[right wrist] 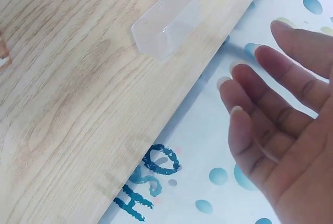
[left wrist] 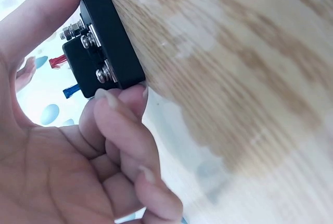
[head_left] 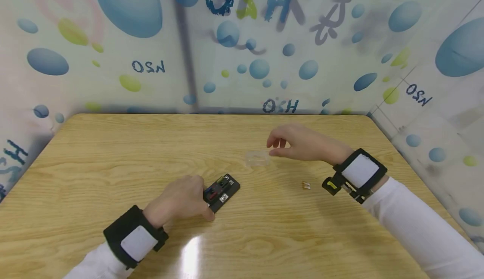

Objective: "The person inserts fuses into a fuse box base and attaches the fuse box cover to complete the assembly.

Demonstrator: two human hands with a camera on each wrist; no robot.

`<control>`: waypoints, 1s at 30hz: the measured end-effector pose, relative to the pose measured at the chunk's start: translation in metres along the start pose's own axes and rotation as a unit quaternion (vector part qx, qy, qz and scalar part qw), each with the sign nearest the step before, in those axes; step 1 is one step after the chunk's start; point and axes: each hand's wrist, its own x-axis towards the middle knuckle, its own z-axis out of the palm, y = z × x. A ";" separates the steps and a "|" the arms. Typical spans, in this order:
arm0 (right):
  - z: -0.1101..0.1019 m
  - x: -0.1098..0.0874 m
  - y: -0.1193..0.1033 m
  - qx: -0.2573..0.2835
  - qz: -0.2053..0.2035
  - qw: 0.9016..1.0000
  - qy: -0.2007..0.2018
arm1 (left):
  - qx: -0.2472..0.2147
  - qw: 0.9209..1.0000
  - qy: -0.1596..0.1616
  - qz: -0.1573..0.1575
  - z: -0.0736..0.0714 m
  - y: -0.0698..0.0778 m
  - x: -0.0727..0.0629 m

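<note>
Pinching a black terminal base (head_left: pixel 222 190) by its two ends, the left hand (head_left: pixel 183 197) has its thumb at one end and its curled fingers (left wrist: pixel 127 127) at the other. The base sits right in the grasp of those fingers, poking out past them on the side toward the other hand. From the wrist's angle I can see metal screws along it, a smaller black block mounted on top, and a red tab (left wrist: pixel 58 61) and a blue tab (left wrist: pixel 71 90) jutting from that block. I can't tell whether its underside bears fully on the tabletop (head_left: pixel 113 153).

The right hand (head_left: pixel 298 142) holds nothing; its fingers are loosely bent, tips apart from everything. Just off those fingertips, on the left hand's side, a clear plastic box (head_left: pixel 257 159) lies on the tabletop, ahead of the left fingers and a little to their right. A tiny orange-brown piece (head_left: pixel 306 185) lies closer to the person than the right fingers, near that wrist; it's too small to make out further. Beyond both sets of fingers hangs a pale sheet (head_left: pixel 227 85) with blue and green spots.
</note>
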 end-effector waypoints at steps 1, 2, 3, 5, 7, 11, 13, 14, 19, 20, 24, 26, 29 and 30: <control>0.000 -0.001 0.001 0.000 0.004 1.000 -0.006 | -0.001 1.000 -0.001 -0.001 0.000 0.000 0.000; 0.000 -0.002 0.002 -0.001 0.007 1.000 -0.011 | -0.002 1.000 -0.001 -0.003 0.000 0.000 0.000; 0.000 -0.002 0.003 0.000 0.010 1.000 -0.015 | -0.002 1.000 -0.002 -0.004 0.000 0.000 0.000; 0.001 -0.004 0.005 0.001 0.019 1.000 -0.023 | 0.001 1.000 -0.002 -0.005 0.000 0.000 0.000; 0.001 -0.006 0.007 -0.001 0.028 0.999 -0.031 | 0.002 1.000 -0.002 -0.006 0.000 0.001 0.000; 0.000 -0.010 0.009 -0.004 0.052 0.997 -0.060 | 0.004 1.000 -0.002 -0.003 0.000 0.001 0.000; 0.000 -0.012 0.011 -0.009 0.064 0.995 -0.079 | 0.002 1.000 -0.002 -0.003 0.000 0.001 0.000; 0.000 -0.013 0.012 -0.012 0.072 0.993 -0.088 | 0.002 1.000 -0.003 -0.003 0.000 0.001 0.000; -0.001 -0.016 0.014 -0.014 0.115 0.984 -0.138 | 0.002 1.000 -0.004 -0.005 -0.001 0.001 0.001; -0.001 -0.017 0.013 -0.013 0.125 0.981 -0.148 | 0.003 1.000 -0.004 -0.007 -0.001 0.001 0.001; 0.000 -0.017 0.013 -0.016 0.157 0.970 -0.183 | 0.002 1.000 -0.003 -0.008 -0.001 0.001 0.001; 0.002 -0.018 0.012 -0.021 0.165 0.966 -0.196 | 0.002 1.000 -0.003 -0.006 -0.001 0.001 0.001; 0.005 -0.019 0.012 -0.027 0.171 0.962 -0.212 | 0.001 1.000 -0.004 -0.006 -0.001 0.001 0.001; 0.006 -0.019 0.012 -0.023 0.175 0.960 -0.219 | 0.000 1.000 -0.004 -0.005 -0.001 0.001 0.001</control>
